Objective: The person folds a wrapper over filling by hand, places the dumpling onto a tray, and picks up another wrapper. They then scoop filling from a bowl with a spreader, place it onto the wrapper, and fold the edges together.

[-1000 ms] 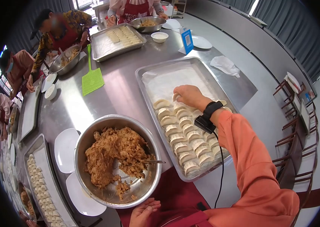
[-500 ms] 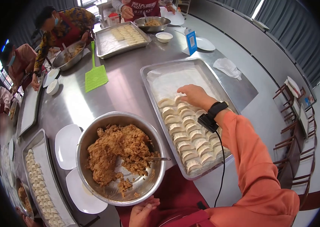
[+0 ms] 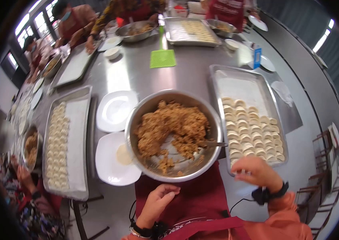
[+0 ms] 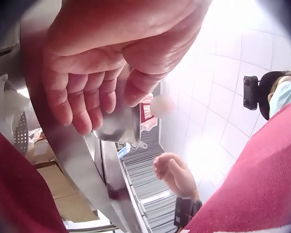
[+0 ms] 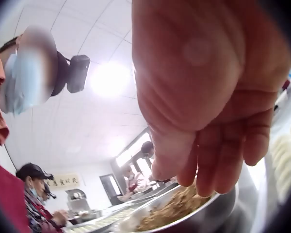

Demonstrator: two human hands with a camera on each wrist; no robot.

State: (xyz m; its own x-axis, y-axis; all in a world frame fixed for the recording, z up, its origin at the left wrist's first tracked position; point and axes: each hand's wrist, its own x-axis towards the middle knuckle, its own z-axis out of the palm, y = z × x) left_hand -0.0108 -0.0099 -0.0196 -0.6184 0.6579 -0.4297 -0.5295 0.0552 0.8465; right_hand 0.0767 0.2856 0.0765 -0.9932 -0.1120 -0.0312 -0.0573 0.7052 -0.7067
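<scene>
A steel bowl (image 3: 132, 162) of brown minced filling (image 3: 157, 124) stands at the table's front, a metal utensil handle (image 3: 213, 144) over its right rim. My left hand (image 3: 160, 203) is just below the bowl, its fingers loosely bent around nothing; the left wrist view shows the bare palm. Beside the bowl on the right, my right hand (image 3: 257, 173) hovers at the near edge of a metal tray (image 3: 241, 86), fingers relaxed and nothing between them. Rows of folded dumplings (image 3: 253, 134) fill the tray's nearer part. One round dough wrapper (image 3: 124, 154) lies on a white plate (image 3: 111, 170), partly behind the bowl.
Another white plate (image 3: 117, 112) lies farther back. At left is a second tray (image 3: 77, 132) with dumplings. A green slotted swatter (image 3: 162, 59), a small white bowl (image 3: 112, 53) and a blue sign (image 3: 257, 58) stand farther off. Other people work around the table.
My right hand let go of a dumpling at the tray's far rows and drew back to its near edge. The view swung left; my left hand stays by the bowl.
</scene>
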